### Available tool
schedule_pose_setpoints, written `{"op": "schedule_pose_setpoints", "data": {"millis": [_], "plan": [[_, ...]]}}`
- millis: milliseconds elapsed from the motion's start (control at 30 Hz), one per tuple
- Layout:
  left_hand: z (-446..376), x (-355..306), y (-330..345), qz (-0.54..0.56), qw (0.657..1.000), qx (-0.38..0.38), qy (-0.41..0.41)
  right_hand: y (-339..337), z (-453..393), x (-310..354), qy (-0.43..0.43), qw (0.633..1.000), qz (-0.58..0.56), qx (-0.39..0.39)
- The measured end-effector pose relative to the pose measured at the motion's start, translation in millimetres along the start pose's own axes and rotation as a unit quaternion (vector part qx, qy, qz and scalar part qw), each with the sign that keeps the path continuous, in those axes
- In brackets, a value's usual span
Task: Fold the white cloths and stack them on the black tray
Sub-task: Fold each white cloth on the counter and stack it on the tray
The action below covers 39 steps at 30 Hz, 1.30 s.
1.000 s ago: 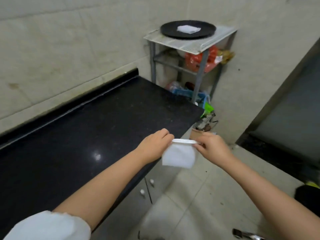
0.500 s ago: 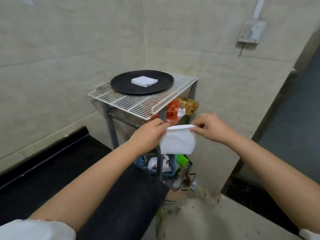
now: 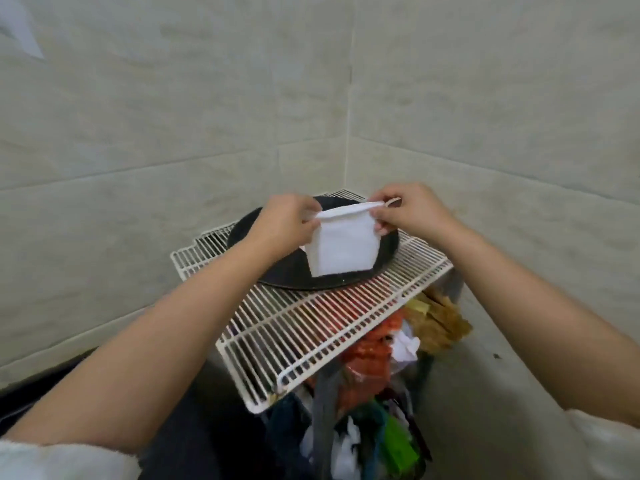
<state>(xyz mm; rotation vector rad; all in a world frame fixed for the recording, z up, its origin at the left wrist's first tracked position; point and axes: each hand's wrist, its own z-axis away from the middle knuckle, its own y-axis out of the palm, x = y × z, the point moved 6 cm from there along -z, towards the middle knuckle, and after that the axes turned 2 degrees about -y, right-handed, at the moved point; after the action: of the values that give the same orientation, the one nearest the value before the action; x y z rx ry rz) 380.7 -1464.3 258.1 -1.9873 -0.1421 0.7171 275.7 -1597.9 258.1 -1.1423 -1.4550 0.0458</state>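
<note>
Nearest to me, under the front edge of the wire rack [image 3: 304,327], I see a jumble of bags and wrappers, red, green and brown. My two bare forearms reach over the rack from either side. My left hand [image 3: 285,225] pinches the left top corner of the folded white cloth [image 3: 341,242], fingers curled tight on the hem. My right hand [image 3: 408,211] pinches the right top corner the same way, thumb and fingers clamped on the edge. The cloth hangs down between them, held above the black tray [image 3: 332,282], which sits on the rack's far half. I cannot tell whether the cloth's lower edge touches the tray. A sliver of another white cloth shows at its left edge. Beyond the rack, pale tiled walls meet in a corner.
</note>
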Motion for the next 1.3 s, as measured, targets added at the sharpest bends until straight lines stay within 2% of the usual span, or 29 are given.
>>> {"op": "schedule_pose_setpoints", "data": {"millis": [133,233,333,433,500,700,833,1000,1200,1300], "plan": [[-60.9,19.1,2.5,-0.013,0.992,-0.091,-0.081,7.9,-86.1,-7.6,-0.084,0.996,-0.002,0.019],[-86.9,35.1,27.8,-0.031,0.985,-0.099,-0.141,22.1,-134.0,-24.2,-0.13,0.99,0.032,0.038],[-89.5,52.0,69.9,-0.065,0.98,-0.048,-0.18,50.9,-155.0,-59.1,-0.15,0.978,0.092,0.115],[-78.9,62.8,107.0,-0.114,0.971,0.048,-0.205,77.2,-153.2,-91.6,-0.167,0.948,0.157,0.221],[-73.0,65.2,117.0,-0.134,0.965,0.072,-0.215,87.5,-148.6,-99.6,-0.188,0.929,0.18,0.262],[-70.2,59.5,109.7,-0.133,0.968,0.027,-0.211,86.5,-146.7,-98.3,-0.22,0.924,0.184,0.251],[-68.0,52.1,116.2,-0.136,0.969,0.047,-0.199,83.2,-143.7,-104.9,-0.224,0.915,0.206,0.267],[-55.9,56.5,119.8,-0.142,0.961,0.069,-0.226,83.0,-133.4,-105.7,-0.239,0.898,0.24,0.281],[-47.4,60.4,115.2,-0.195,0.948,0.083,-0.236,84.6,-116.5,-105.2,-0.25,0.845,0.366,0.301],[-39.7,64.5,99.7,-0.237,0.933,0.066,-0.264,75.2,-117.4,-77.7,-0.277,0.853,0.345,0.279]]}}
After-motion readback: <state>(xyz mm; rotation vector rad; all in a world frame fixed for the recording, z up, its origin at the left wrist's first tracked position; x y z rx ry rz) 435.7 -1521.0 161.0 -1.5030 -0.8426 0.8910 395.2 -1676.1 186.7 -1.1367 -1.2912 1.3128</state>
